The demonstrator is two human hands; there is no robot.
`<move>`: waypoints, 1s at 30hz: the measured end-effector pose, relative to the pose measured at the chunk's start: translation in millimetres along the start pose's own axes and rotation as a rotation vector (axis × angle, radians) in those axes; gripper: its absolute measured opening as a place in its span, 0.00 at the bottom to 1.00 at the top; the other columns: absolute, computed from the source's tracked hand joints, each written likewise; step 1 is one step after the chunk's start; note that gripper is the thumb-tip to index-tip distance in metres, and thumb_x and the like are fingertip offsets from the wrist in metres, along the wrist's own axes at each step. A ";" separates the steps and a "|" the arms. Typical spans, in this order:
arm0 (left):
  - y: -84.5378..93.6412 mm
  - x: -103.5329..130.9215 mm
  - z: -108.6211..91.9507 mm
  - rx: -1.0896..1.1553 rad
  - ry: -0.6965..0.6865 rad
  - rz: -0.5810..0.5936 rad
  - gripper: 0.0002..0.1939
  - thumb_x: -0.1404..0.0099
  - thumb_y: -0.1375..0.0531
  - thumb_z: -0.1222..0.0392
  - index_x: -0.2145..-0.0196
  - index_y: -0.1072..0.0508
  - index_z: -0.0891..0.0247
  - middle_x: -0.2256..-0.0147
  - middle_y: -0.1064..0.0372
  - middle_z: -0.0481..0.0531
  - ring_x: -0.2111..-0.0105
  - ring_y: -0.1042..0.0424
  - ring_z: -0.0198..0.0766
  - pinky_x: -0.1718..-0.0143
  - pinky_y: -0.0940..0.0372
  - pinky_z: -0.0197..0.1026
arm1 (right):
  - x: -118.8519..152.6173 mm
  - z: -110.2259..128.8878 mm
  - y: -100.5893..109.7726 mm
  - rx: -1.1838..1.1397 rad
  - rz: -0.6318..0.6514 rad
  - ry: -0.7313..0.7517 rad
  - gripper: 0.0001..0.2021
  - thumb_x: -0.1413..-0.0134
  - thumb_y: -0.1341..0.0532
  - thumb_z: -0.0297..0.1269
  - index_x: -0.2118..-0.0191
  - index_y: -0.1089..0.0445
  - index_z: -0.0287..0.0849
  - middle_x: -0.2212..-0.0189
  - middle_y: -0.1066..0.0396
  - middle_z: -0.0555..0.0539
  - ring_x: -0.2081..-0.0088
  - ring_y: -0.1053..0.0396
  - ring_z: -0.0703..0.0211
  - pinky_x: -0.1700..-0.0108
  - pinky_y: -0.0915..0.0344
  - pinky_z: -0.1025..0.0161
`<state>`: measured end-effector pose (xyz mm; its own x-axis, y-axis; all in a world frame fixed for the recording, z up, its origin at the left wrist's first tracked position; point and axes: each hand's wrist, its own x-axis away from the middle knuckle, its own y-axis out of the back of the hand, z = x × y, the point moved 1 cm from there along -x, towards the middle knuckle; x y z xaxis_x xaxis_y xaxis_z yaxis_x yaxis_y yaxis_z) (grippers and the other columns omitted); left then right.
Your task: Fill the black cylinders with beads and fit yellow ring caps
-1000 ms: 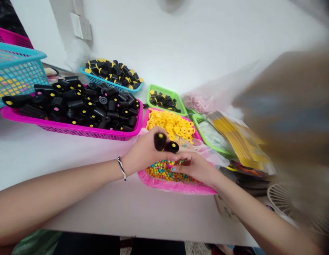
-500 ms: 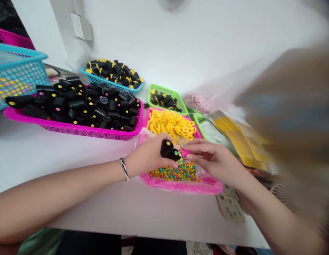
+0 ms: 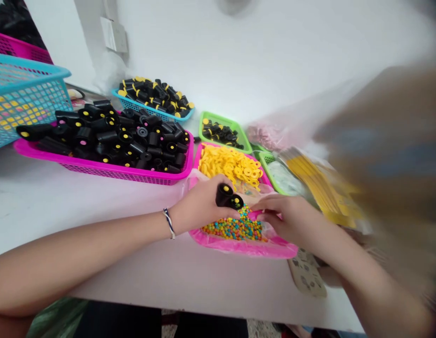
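Note:
My left hand [image 3: 200, 202] is closed around black plastic cylinders [image 3: 225, 190], their open ends facing up. A yellow dot shows inside one, and small coloured bits lie in the other. My right hand [image 3: 284, 211] pinches a small pink scoop-like piece [image 3: 254, 214], partly hidden by the fingers. Both hands are above a pink tray [image 3: 235, 246] lined with clear plastic. Small multicoloured beads [image 3: 239, 229] fill its near part. Yellow plastic rings [image 3: 228, 164] are heaped just behind.
At left, a magenta basket [image 3: 161, 178] is piled with black cylinders. Behind stand a blue basket [image 3: 158, 114] and a green basket [image 3: 244, 138] of black-and-yellow parts. Yellow packages [image 3: 309, 183] lie at right. A patterned phone case [image 3: 307, 277] rests by my right forearm.
My right hand with the pink piece has moved slightly right and down, away from the cylinders. Coloured bits show lower inside one cylinder. The whole view has shifted a little.

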<state>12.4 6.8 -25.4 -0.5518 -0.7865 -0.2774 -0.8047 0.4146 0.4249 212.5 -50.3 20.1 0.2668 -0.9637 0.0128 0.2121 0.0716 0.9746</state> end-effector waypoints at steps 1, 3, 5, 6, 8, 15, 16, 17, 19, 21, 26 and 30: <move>0.0 0.1 0.2 0.010 -0.013 -0.019 0.21 0.51 0.31 0.54 0.63 0.35 0.60 0.64 0.30 0.48 0.64 0.30 0.42 0.64 0.39 0.41 | -1.8 -2.6 -8.0 0.032 0.077 -0.018 0.13 0.53 0.44 0.24 0.69 0.23 0.45 0.71 0.24 0.44 0.69 0.30 0.52 0.63 0.36 0.56; -0.1 0.1 1.1 0.020 -0.032 -0.050 0.19 0.50 0.32 0.56 0.63 0.35 0.60 0.64 0.30 0.48 0.64 0.31 0.41 0.63 0.38 0.41 | -6.6 -4.9 -24.8 0.037 0.177 -0.029 0.12 0.56 0.44 0.22 0.74 0.24 0.42 0.74 0.25 0.44 0.72 0.31 0.54 0.67 0.38 0.58; -0.3 0.1 2.5 0.034 -0.039 -0.061 0.19 0.50 0.33 0.58 0.62 0.36 0.60 0.64 0.30 0.47 0.63 0.30 0.40 0.62 0.37 0.41 | -11.9 -3.7 -39.3 0.000 0.207 -0.022 0.10 0.59 0.43 0.21 0.76 0.26 0.41 0.76 0.27 0.45 0.74 0.33 0.57 0.71 0.41 0.62; -0.4 0.1 3.2 0.044 -0.041 -0.061 0.20 0.49 0.33 0.58 0.62 0.36 0.60 0.64 0.30 0.48 0.63 0.30 0.40 0.62 0.37 0.41 | -14.2 -2.2 -44.8 -0.021 0.212 -0.021 0.09 0.60 0.43 0.22 0.76 0.28 0.41 0.77 0.28 0.46 0.75 0.35 0.59 0.72 0.43 0.63; -0.1 0.0 4.4 0.071 -0.049 -0.059 0.21 0.49 0.33 0.59 0.60 0.37 0.60 0.62 0.30 0.48 0.61 0.30 0.41 0.59 0.36 0.42 | -18.1 1.2 -52.4 -0.067 0.214 -0.024 0.08 0.60 0.43 0.22 0.77 0.30 0.41 0.78 0.30 0.48 0.77 0.37 0.62 0.74 0.46 0.65; 1.8 -2.1 5.7 0.083 -0.064 -0.031 0.27 0.48 0.34 0.61 0.50 0.35 0.57 0.53 0.29 0.49 0.53 0.30 0.41 0.51 0.37 0.44 | -26.2 7.5 -59.6 -0.297 0.225 -0.084 0.08 0.63 0.47 0.20 0.80 0.39 0.41 0.84 0.43 0.55 0.80 0.45 0.68 0.77 0.53 0.68; 1.9 -2.5 5.6 0.072 -0.068 -0.038 0.27 0.48 0.33 0.61 0.50 0.34 0.57 0.53 0.29 0.49 0.53 0.30 0.41 0.50 0.37 0.44 | -27.2 7.4 -60.1 -0.341 0.230 -0.095 0.08 0.64 0.47 0.20 0.80 0.40 0.41 0.84 0.44 0.56 0.80 0.45 0.68 0.77 0.53 0.68; 2.0 -2.8 5.5 0.064 -0.070 -0.045 0.26 0.48 0.33 0.61 0.51 0.33 0.57 0.53 0.28 0.48 0.53 0.30 0.41 0.50 0.37 0.44 | -28.0 7.1 -60.6 -0.386 0.235 -0.106 0.07 0.63 0.47 0.21 0.80 0.40 0.41 0.83 0.44 0.56 0.79 0.46 0.68 0.76 0.52 0.68; 2.2 -3.2 5.0 0.055 -0.068 -0.065 0.25 0.49 0.33 0.61 0.52 0.31 0.57 0.53 0.27 0.48 0.52 0.30 0.41 0.49 0.37 0.43 | -28.5 6.1 -61.1 -0.485 0.239 -0.130 0.05 0.62 0.45 0.23 0.78 0.39 0.41 0.82 0.44 0.56 0.78 0.45 0.68 0.75 0.50 0.68; 2.3 -3.2 4.4 0.039 -0.052 -0.081 0.23 0.49 0.33 0.60 0.54 0.29 0.58 0.54 0.27 0.47 0.52 0.30 0.40 0.49 0.37 0.42 | -27.1 4.6 -60.9 -0.587 0.232 -0.157 0.02 0.58 0.42 0.28 0.74 0.36 0.40 0.78 0.41 0.55 0.76 0.42 0.67 0.73 0.45 0.68; 3.0 -2.8 2.7 0.000 -0.042 -0.097 0.19 0.46 0.35 0.58 0.56 0.27 0.58 0.55 0.26 0.47 0.54 0.29 0.40 0.49 0.37 0.42 | -13.9 -0.4 -52.8 -0.740 0.177 -0.221 0.10 0.55 0.37 0.39 0.65 0.30 0.41 0.68 0.32 0.50 0.67 0.34 0.63 0.63 0.37 0.63; 3.5 -3.4 2.0 -0.038 -0.055 -0.074 0.17 0.46 0.35 0.58 0.57 0.26 0.58 0.57 0.25 0.47 0.55 0.28 0.40 0.51 0.36 0.42 | -0.8 -1.3 -34.8 -0.990 0.101 -0.299 0.10 0.58 0.33 0.39 0.68 0.30 0.41 0.72 0.29 0.51 0.69 0.31 0.63 0.63 0.35 0.63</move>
<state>11.1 11.8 -24.7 -0.5029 -0.7876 -0.3560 -0.8355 0.3374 0.4336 206.1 -51.7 -14.2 0.1111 -0.9562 0.2709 0.9149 0.2049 0.3477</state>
